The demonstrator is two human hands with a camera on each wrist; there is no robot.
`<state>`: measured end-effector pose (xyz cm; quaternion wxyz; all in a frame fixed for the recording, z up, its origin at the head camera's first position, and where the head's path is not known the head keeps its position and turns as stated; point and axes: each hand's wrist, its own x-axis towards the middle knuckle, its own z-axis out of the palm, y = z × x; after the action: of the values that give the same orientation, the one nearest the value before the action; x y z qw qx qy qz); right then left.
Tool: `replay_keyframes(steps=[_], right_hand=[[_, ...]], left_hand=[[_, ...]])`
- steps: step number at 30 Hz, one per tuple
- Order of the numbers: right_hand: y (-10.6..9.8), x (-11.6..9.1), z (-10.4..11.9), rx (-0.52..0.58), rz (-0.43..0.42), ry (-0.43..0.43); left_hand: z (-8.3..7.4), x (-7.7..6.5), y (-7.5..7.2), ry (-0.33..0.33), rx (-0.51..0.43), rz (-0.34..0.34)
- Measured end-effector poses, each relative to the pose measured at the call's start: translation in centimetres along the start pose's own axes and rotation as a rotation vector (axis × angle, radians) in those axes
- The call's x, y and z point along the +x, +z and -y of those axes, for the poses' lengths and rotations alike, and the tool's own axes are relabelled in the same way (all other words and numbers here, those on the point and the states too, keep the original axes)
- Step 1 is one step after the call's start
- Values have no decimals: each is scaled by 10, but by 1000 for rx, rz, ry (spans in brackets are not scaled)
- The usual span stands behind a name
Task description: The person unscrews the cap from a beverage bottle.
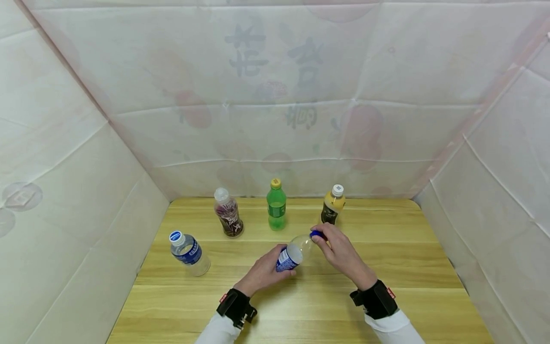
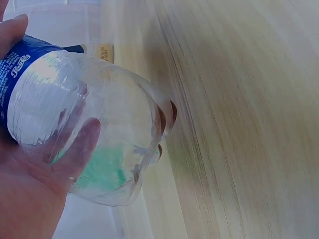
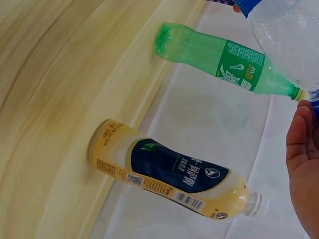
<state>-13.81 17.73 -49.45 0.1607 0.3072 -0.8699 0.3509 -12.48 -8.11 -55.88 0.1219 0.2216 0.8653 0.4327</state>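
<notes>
A clear plastic bottle (image 1: 306,244) with a blue label is held tilted above the table, its neck toward the right. My left hand (image 1: 267,270) grips it round the label. At the neck, my right hand (image 1: 343,254) pinches the blue cap (image 1: 316,234) between thumb and fingers. In the left wrist view the bottle's ridged base (image 2: 144,134) points away from the palm, and the bottle looks empty. The right wrist view catches only part of the right hand (image 3: 305,164) at the edge, by the neck; whether the cap is loose cannot be seen.
Upright on the wooden table (image 1: 386,248) stand a green bottle (image 1: 277,205) with a yellow cap, a yellow bottle (image 1: 333,203) with a white cap, a dark-labelled bottle (image 1: 229,215) and a blue-labelled water bottle (image 1: 189,253). Pale cloth walls (image 1: 266,134) enclose the back and sides.
</notes>
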Motion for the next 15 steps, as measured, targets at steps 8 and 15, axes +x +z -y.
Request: replay_keyframes(steps=[8,15], right_hand=[[3,0,2,12,13,21],[7,-4,6,42,-9,84]], left_hand=[[-1,3,4,-7,41,-49],[-6,6,7,-16,84,-106]])
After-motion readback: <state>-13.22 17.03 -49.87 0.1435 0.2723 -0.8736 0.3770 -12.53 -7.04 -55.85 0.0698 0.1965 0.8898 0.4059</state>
